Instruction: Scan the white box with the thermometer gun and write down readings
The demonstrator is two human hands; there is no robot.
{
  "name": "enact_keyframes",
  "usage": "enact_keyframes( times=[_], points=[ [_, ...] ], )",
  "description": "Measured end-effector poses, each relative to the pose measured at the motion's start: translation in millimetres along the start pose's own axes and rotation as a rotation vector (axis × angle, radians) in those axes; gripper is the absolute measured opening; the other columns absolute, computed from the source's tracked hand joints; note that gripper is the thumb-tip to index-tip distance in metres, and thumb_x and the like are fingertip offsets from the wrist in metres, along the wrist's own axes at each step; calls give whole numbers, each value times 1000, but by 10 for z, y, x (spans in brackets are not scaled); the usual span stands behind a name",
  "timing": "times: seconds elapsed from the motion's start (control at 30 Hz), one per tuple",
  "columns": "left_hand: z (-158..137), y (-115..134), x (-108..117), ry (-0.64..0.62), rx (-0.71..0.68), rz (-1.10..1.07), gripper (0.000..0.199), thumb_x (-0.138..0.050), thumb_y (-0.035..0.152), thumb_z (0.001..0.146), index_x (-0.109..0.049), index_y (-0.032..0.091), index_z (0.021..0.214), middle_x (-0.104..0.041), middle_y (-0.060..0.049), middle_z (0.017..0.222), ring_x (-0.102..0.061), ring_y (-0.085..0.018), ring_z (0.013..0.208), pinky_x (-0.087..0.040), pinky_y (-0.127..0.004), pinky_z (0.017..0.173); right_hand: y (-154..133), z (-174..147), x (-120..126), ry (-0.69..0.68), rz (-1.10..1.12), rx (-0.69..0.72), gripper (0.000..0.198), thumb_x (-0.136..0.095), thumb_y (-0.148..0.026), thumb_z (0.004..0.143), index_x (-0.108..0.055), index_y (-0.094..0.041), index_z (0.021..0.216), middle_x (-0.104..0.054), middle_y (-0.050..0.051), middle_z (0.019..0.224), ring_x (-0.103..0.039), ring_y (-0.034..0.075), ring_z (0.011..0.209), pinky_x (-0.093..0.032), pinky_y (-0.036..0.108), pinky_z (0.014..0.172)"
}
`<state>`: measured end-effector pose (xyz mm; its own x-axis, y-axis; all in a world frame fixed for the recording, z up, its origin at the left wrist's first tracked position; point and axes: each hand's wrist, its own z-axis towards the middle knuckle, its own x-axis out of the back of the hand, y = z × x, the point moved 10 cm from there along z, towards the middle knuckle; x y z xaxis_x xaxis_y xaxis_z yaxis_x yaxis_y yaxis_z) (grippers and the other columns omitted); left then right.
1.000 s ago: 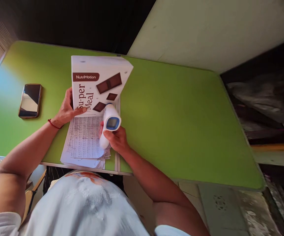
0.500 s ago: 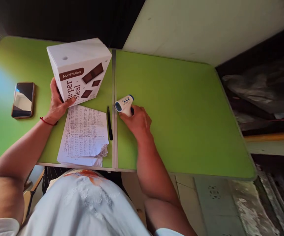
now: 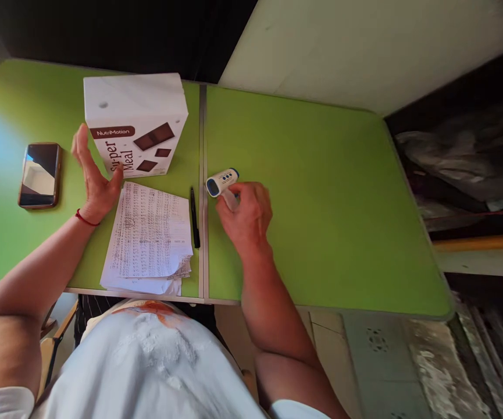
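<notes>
"box [image 3: 138, 128] is standing where, please?"
"just beyond the papers [image 3: 149, 235]; the left hand [image 3: 96, 183] is having its fingers apart beside it, thumb overlapping its front."
"and the right hand [image 3: 248, 214]?"
"right of the papers, its fingers are clamping the thermometer [image 3: 222, 181] by the handle."

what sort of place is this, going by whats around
Probably a room at home or a small informal workspace, though the view can't settle which: a plain green table beside a bare wall, with papers covered in writing.
</notes>
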<state>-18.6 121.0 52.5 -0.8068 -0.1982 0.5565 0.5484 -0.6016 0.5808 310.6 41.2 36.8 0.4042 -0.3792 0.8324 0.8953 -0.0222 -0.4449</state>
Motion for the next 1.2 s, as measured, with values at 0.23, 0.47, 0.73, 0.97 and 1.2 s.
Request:
enact_keyframes(
  times=[0.23,0.47,0.73,0.97,1.2],
  points=[
    [-248,654,-35,31,-161,135,52,-66,58,96,-46,28,134,-48,-14,146,-44,-37,145,-38,-65,118,-364,-232,-353,-244,14,87,15,-67,-38,89,-67,-23,93,-75,6,83,-68,23,75,-51,35,68],
    [-439,861,-774,-650,-294,102,77,-70,74,88,-56,17,137,-51,-24,155,-44,-45,148,-29,-67,124,-321,-204,-348,-276,-11,87,32,-59,-25,91,-68,-22,122,-78,6,88,-71,24,78,-53,37,70],
    [-485,788,-789,-724,-259,175,92,-72,78,84,-50,13,145,-53,-28,150,-47,-46,142,-31,-68,122,-382,-259,-337,-247,2,121,35,-63,-30,89,-71,-23,123,-76,13,103,-70,29,89,-58,40,73],
    [-444,727,-722,-755,-161,212,89,-84,62,76,-51,13,143,-52,-26,145,-50,-46,132,-40,-63,115,-390,-197,-286,-247,274,121,43,-45,-26,90,-73,-25,124,-71,9,98,-68,25,93,-60,43,86],
    [-493,803,-790,-747,-212,185,84,-83,53,76,-48,10,139,-47,-28,148,-47,-46,136,-40,-63,117,-442,-275,-378,-230,741,20,48,-48,-54,92,-55,-25,130,-65,7,99,-68,24,91,-63,44,82]
  ],
)
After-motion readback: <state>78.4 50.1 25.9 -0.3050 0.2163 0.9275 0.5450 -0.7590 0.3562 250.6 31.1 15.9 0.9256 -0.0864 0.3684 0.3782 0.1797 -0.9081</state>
